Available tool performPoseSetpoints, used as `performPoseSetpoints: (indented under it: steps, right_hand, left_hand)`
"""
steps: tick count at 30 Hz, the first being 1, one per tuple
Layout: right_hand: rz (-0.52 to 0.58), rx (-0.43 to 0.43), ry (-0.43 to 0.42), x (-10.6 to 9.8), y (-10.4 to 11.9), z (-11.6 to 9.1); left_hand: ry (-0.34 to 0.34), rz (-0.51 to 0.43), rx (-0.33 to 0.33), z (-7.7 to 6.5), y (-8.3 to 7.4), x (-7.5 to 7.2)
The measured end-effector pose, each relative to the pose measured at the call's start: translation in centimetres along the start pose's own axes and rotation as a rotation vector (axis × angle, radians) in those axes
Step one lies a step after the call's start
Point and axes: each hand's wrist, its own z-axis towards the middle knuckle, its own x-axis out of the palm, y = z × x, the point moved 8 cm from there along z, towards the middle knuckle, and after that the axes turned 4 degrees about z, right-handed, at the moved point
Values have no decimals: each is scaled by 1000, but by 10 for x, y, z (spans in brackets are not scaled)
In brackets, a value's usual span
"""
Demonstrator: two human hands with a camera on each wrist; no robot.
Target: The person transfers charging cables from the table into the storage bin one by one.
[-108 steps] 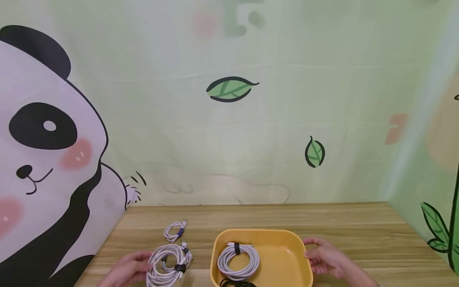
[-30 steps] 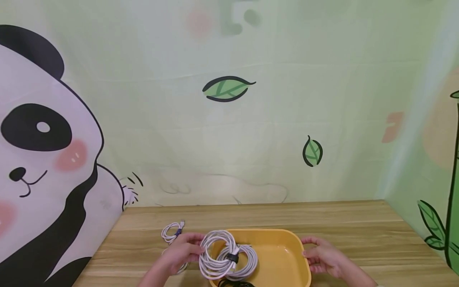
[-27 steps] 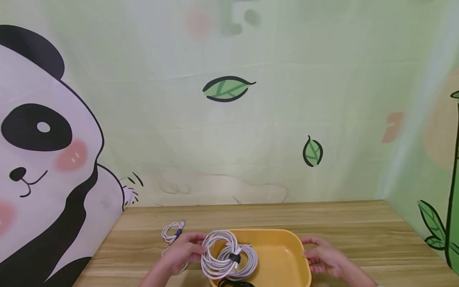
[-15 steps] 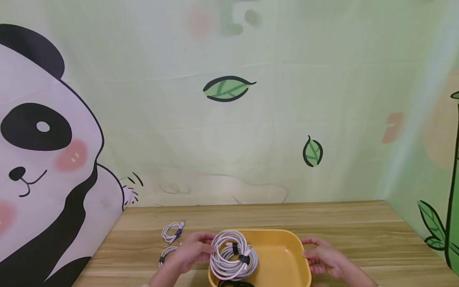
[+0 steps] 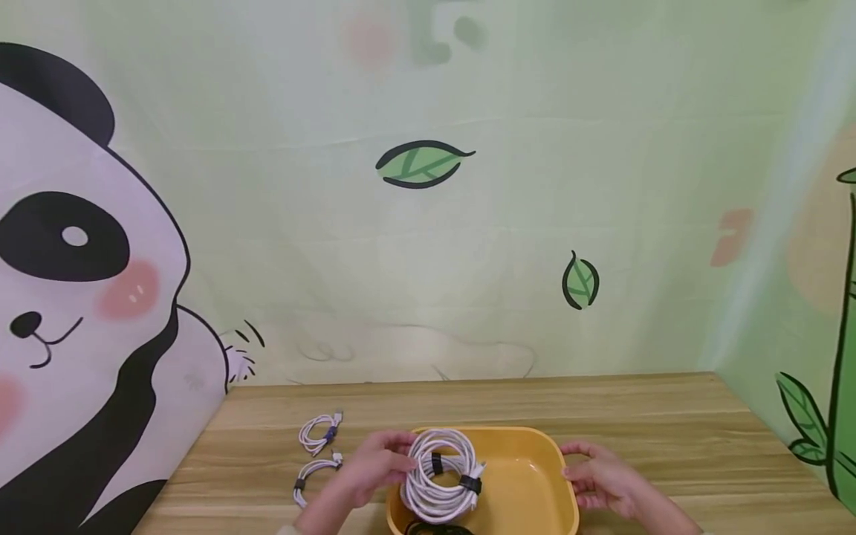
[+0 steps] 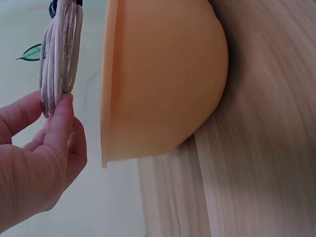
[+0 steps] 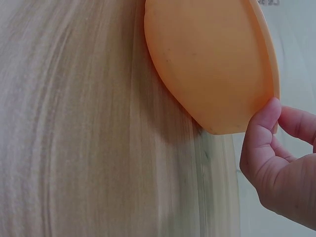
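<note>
One white coil (image 5: 433,504) above the yellow bin (image 5: 524,487) is pinched by its edge in the left grip (image 5: 371,468), seemingly for clearance, while the right grip (image 5: 605,479) pinches the bin's rim (image 7: 272,61), presumably for steadiness.

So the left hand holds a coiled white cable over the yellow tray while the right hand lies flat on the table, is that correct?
The right hand isn't lying flat; it pinches the yellow tray by its rim, as the right wrist view shows. The rest stands.
</note>
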Motion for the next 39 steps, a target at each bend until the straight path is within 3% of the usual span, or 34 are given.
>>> performPoseSetpoints:
  steps: [20,28,39]
  right_hand:
    - [23,11,18,0,-1,1]
    - [23,5,22,0,-1,0]
    - [25,15,-6,0,-1,1]
  left_hand:
    - [-34,19,-12,11,1,27]
    - [-72,59,-10,15,10,35]
    - [-74,79,4,18,17,49]
